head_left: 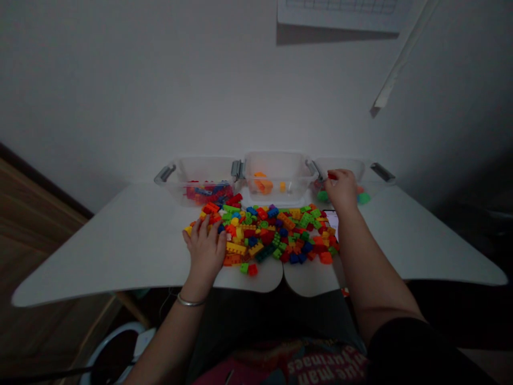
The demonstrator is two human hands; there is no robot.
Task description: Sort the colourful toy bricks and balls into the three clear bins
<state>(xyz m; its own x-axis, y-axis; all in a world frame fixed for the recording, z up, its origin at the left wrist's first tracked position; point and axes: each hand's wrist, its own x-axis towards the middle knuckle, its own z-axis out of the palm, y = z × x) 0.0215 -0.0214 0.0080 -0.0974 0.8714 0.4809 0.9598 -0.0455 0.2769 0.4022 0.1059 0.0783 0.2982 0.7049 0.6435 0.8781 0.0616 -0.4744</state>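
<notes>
A heap of small plastic building bricks [272, 232] in red, yellow, green, blue and orange lies on the white table [132, 240]. My left hand [205, 247] rests on the heap's left edge, fingers spread over the bricks. My right hand [341, 188] reaches over the rim of the right clear bin [363, 174], fingertips pinched on a small red brick [332, 175]. That bin holds green and red pieces. The left clear bin [192, 179] holds red and blue bricks. The middle clear bin [276, 171] holds a few orange and yellow ones.
The three bins stand in a row against the white wall at the table's back. Grey handles [165, 173] stick out at their ends. A phone-like flat thing [332, 222] lies under the bricks at the right. A wooden floor and a round white object [116, 353] show at lower left.
</notes>
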